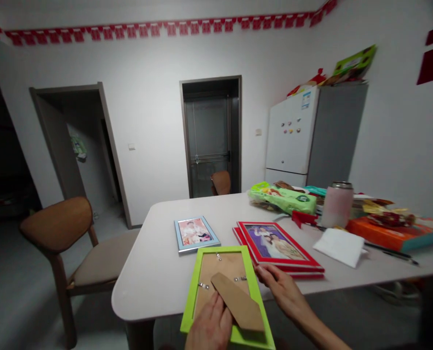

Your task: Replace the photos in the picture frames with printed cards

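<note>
A lime-green picture frame (250, 272) lies face down, its lower half past the table's near edge. Its brown back panel (211, 265) has small metal clips and a brown stand (240, 306) set slantwise. My left hand (211, 323) grips the frame from below, fingers bent against the back beside the stand. At the right edge, my right hand (282, 287) has its closed fingertips on the green border. Close to that hand, a red picture frame (303, 260) with a photo lies on another red one. A light-blue picture frame (214, 238) rests farther left.
On the white table (150, 272), at right, are a green package (285, 199), a pink bottle (337, 206), a white tissue (340, 245), an orange box (380, 233) and pens (394, 253). A chair (56, 226) stands at left; a fridge (292, 131) stands behind.
</note>
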`<state>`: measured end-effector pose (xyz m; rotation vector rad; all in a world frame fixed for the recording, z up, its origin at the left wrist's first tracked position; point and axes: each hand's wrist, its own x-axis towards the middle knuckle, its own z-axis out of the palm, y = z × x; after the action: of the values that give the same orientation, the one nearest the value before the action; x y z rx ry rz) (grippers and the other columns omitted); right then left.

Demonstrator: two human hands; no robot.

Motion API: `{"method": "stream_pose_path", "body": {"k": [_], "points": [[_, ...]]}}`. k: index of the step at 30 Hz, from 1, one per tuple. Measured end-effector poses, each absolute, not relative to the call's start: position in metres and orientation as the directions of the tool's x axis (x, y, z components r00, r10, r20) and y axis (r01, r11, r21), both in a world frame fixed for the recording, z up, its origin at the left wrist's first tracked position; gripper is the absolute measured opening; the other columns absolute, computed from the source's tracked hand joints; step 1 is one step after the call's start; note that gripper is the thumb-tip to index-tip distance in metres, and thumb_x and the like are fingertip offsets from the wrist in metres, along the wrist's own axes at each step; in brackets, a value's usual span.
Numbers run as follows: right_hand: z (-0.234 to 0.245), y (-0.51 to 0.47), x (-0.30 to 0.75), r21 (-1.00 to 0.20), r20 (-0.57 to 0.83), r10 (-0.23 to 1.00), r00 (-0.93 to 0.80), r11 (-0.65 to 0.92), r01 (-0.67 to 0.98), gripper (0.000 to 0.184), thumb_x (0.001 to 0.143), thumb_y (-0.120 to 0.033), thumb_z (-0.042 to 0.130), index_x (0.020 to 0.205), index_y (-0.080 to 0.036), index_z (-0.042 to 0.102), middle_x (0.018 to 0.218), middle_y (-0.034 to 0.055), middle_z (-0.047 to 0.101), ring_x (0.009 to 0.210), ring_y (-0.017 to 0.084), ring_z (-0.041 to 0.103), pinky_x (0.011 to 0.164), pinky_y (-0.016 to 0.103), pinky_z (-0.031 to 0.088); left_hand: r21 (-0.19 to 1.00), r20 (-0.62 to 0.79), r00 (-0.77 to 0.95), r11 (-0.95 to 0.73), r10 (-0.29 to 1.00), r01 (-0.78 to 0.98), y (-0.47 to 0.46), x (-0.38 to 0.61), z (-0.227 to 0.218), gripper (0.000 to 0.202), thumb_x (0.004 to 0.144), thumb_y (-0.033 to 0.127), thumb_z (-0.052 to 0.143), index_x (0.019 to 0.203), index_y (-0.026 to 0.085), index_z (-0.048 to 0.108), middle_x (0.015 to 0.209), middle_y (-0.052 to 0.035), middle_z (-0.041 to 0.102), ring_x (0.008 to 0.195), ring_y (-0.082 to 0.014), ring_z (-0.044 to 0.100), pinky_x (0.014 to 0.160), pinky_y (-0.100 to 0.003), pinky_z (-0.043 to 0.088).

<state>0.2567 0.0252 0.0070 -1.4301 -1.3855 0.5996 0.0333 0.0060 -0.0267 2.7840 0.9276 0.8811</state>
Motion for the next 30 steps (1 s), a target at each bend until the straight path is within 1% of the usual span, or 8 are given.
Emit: {"method": "stream_pose_path", "body": {"k": [3, 6, 10, 14, 20, 23, 26, 30], "points": [[0.022, 0.023, 0.235, -0.910, 0.275, 0.954, 0.122, 0.217, 0.354, 0.043, 0.071, -0.048, 0.043, 0.088, -0.013, 0.061, 0.087, 0.0082, 0.063, 0.085, 0.020, 0.055, 0.073, 0.029, 0.042, 0.073, 0.441, 0.680, -0.779, 0.585, 0.623, 0.007, 0.039, -0.029, 0.045, 0.077, 0.011, 0.042, 0.121, 0.013, 0.037, 0.123, -0.0135, 0.042, 0.114, -0.0246, 0.037, 0.091, -0.033, 0.038], [0.026, 0.025, 0.225, -0.874, 0.260, 0.965, -0.014, 0.242, 0.422, 0.038, 0.071, -0.042, 0.045, 0.093, -0.014, 0.061, 0.095, 0.0093, 0.061, 0.090, 0.021, 0.054, 0.078, 0.031, 0.041, -0.016, 0.396, 0.663, -0.717, 0.636, 0.697, 0.008, 0.041, -0.033, 0.040, 0.077, 0.011, 0.040, 0.117, 0.009, 0.041, 0.119, -0.0134, 0.047, 0.111, -0.0225, 0.042, 0.089, -0.030, 0.040], [0.012, 0.028, 0.226, -0.697, 0.294, 0.949, -0.110, 0.292, 0.655, 0.029, 0.065, -0.025, 0.049, 0.089, -0.014, 0.062, 0.100, 0.0105, 0.057, 0.095, 0.020, 0.051, 0.086, 0.032, 0.036, 0.114, 0.291, 0.583, -0.633, 0.759, 0.766, 0.005, 0.034, -0.029, 0.047, 0.070, 0.013, 0.050, 0.116, 0.010, 0.043, 0.120, -0.0134, 0.046, 0.111, -0.0239, 0.041, 0.091, -0.032, 0.038], [0.003, 0.035, 0.228, -0.528, 0.297, 0.941, -0.163, 0.304, 0.793, 0.026, 0.063, -0.016, 0.047, 0.082, -0.014, 0.064, 0.104, 0.0110, 0.054, 0.098, 0.020, 0.048, 0.086, 0.030, 0.034, 0.275, 0.207, 0.534, -0.573, 0.820, 0.772, 0.000, 0.022, -0.013, 0.061, 0.053, 0.023, 0.065, 0.111, 0.012, 0.047, 0.122, -0.0138, 0.045, 0.113, -0.0283, 0.037, 0.097, -0.045, 0.028], [0.013, 0.058, 0.222, -0.293, 0.233, 0.950, -0.209, 0.274, 0.916, 0.025, 0.063, -0.009, 0.042, 0.071, -0.014, 0.065, 0.076, 0.0078, 0.061, 0.077, 0.019, 0.051, 0.072, 0.027, 0.036, 0.302, 0.174, 0.556, -0.582, 0.813, 0.756, 0.001, 0.013, -0.005, 0.053, 0.051, 0.011, 0.065, 0.102, 0.011, 0.050, 0.119, -0.0155, 0.047, 0.113, -0.0259, 0.038, 0.097, -0.050, 0.023], [0.013, 0.059, 0.222, -0.294, 0.248, 0.949, -0.194, 0.265, 0.918, 0.026, 0.067, -0.011, 0.041, 0.074, -0.014, 0.066, 0.078, 0.0077, 0.061, 0.078, 0.019, 0.051, 0.074, 0.027, 0.035, 0.307, 0.191, 0.558, -0.589, 0.807, 0.747, 0.002, 0.011, -0.009, 0.063, 0.052, 0.012, 0.067, 0.110, 0.007, 0.044, 0.116, -0.0188, 0.049, 0.112, -0.0265, 0.039, 0.097, -0.052, 0.023], [0.014, 0.043, 0.221, -0.403, 0.280, 0.944, -0.174, 0.280, 0.871, 0.029, 0.071, -0.019, 0.042, 0.090, -0.013, 0.063, 0.094, 0.0099, 0.058, 0.090, 0.020, 0.049, 0.082, 0.029, 0.034, 0.325, 0.214, 0.554, -0.593, 0.805, 0.736, 0.001, 0.010, -0.011, 0.068, 0.051, 0.013, 0.070, 0.112, 0.005, 0.041, 0.115, -0.0202, 0.049, 0.111, -0.0270, 0.040, 0.097, -0.051, 0.024], [0.021, 0.015, 0.209, -0.497, 0.194, 0.900, -0.391, 0.434, 0.751, 0.028, 0.064, -0.023, 0.053, 0.090, -0.020, 0.063, 0.108, 0.0075, 0.051, 0.098, 0.020, 0.045, 0.086, 0.030, 0.033, 0.347, 0.261, 0.510, -0.573, 0.820, 0.743, 0.000, 0.014, -0.011, 0.068, 0.050, 0.014, 0.071, 0.111, 0.008, 0.043, 0.114, -0.0188, 0.050, 0.109, -0.0268, 0.043, 0.096, -0.051, 0.027]]}}
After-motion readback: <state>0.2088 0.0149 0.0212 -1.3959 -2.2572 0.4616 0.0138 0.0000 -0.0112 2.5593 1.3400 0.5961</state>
